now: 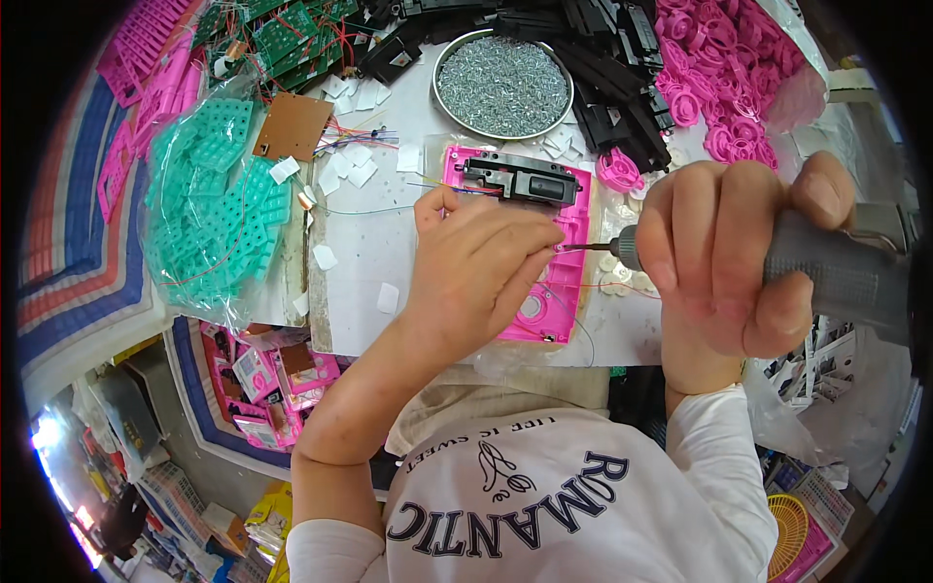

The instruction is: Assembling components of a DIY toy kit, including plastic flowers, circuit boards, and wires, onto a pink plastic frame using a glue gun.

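Observation:
My right hand (724,253) is wrapped round a dark grey electric screwdriver (826,264). Its thin bit points left, and the tip meets the fingertips of my left hand (476,257) over a pink plastic casing (556,321). The left hand's thumb and fingers are pinched together at the tip; anything between them is too small to make out. Part of the casing lies hidden under that hand. A black plastic module (520,182) with coloured wires sits across the casing's far end. Thin wires also trail from the casing's near half.
Beyond the casing stands a round metal dish of screws (503,85). Black plastic modules (622,97) and pink plastic parts (724,73) are heaped at far right. On the left are bagged turquoise keypads (214,204), a brown board (292,126), green circuit boards (296,44) and white pads (360,175).

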`<state>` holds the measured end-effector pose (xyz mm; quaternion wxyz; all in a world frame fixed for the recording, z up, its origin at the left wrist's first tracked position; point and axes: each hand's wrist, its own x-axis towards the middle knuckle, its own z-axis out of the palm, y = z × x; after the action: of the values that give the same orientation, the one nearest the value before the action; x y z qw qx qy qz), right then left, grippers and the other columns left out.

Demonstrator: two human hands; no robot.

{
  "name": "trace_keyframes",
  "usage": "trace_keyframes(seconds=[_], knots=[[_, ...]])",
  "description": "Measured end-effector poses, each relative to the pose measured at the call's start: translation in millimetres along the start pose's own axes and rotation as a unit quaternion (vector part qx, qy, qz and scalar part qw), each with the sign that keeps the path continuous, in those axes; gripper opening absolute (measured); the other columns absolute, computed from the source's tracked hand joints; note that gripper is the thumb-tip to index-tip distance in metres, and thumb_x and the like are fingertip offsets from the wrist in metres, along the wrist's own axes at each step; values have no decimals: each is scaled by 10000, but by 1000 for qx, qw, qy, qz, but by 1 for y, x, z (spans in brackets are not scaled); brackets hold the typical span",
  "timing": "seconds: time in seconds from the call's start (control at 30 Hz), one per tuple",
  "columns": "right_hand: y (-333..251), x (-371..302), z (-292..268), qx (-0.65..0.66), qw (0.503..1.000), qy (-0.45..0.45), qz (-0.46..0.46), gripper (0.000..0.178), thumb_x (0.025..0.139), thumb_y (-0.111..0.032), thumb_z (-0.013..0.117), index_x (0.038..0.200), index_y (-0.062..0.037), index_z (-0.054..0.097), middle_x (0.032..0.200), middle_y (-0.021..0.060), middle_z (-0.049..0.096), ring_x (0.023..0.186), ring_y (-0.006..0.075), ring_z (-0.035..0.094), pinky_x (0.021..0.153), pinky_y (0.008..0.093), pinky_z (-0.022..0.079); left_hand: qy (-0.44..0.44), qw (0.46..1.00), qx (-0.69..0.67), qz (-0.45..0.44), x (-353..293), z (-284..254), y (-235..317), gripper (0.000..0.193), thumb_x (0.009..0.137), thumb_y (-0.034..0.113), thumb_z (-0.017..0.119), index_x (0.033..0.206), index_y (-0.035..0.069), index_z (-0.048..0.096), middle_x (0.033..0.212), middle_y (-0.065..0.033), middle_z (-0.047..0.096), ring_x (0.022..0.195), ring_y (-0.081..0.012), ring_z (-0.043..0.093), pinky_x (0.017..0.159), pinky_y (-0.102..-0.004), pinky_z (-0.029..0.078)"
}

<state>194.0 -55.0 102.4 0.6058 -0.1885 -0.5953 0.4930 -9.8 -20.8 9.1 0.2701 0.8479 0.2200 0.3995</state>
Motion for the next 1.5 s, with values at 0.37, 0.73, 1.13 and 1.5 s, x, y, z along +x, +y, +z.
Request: trace_keyframes(seconds=[0.37,0.73,1.13,1.5], knots=[[8,-3,7,-7,1000,14,-9,355,1018,-239,652,1330,-200,485,652,-49,515,561,101,458,557,286,461,20,999,-4,-26,9,-5,6,302,782,149,798,1068,132,701,1020,25,710,977,-186,626,947,-461,318],[62,2,-24,-145,974,175,-13,216,946,9,597,1127,-53,496,644,29,452,539,125,422,527,337,421,-43,978,201,-40,20,2,-19,276,799,178,793,1068,154,737,1123,57,717,1105,-193,590,1097,-560,227],[47,23,-50,-40,986,102,122,529,928,-173,708,1364,15,474,855,88,643,759,179,654,739,349,557,-188,979,68,-47,41,-21,-31,334,795,66,761,1101,57,627,1200,-143,663,1105,-353,623,986,-456,461],[19,-77,-86,-658,717,14,232,161,900,-196,708,1002,-79,750,852,114,724,722,301,684,673,383,537,-209,839,360,-352,-104,-230,114,427,799,64,742,1199,-25,621,1281,-210,625,1171,-421,604,1010,-460,468]])
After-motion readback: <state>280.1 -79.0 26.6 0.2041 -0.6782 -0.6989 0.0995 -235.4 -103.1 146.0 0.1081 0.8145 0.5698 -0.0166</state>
